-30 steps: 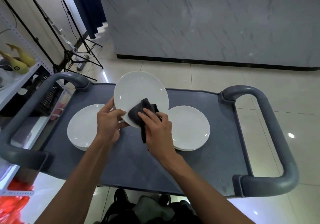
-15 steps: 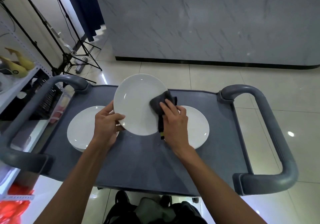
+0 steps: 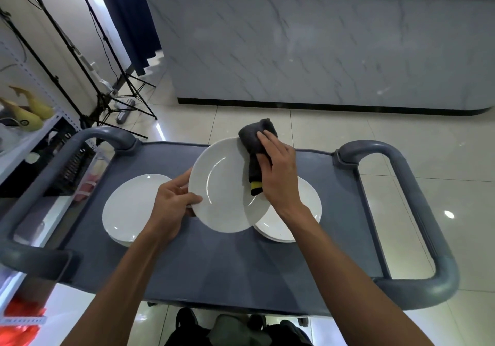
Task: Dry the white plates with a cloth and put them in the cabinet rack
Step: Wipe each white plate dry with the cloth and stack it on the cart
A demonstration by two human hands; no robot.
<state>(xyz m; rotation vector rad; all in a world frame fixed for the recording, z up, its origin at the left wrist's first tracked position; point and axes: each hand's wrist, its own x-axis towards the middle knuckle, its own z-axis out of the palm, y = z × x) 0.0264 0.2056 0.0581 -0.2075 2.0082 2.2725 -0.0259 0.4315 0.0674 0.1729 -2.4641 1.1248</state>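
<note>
Left hand (image 3: 171, 206): grips the near-left rim of the raised plate (image 3: 222, 185).
Right hand (image 3: 278, 171): presses the dark cloth (image 3: 254, 142) on its far-right edge.

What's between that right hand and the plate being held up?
A dark grey cloth lies folded between them: the right hand presses it against the upper right rim of the held plate. The head view shows this.

Right stack of plates (image 3: 302, 217) half behind the raised plate (image 3: 225, 185) and right hand (image 3: 278, 174); shelf contents at left edge cropped.
</note>
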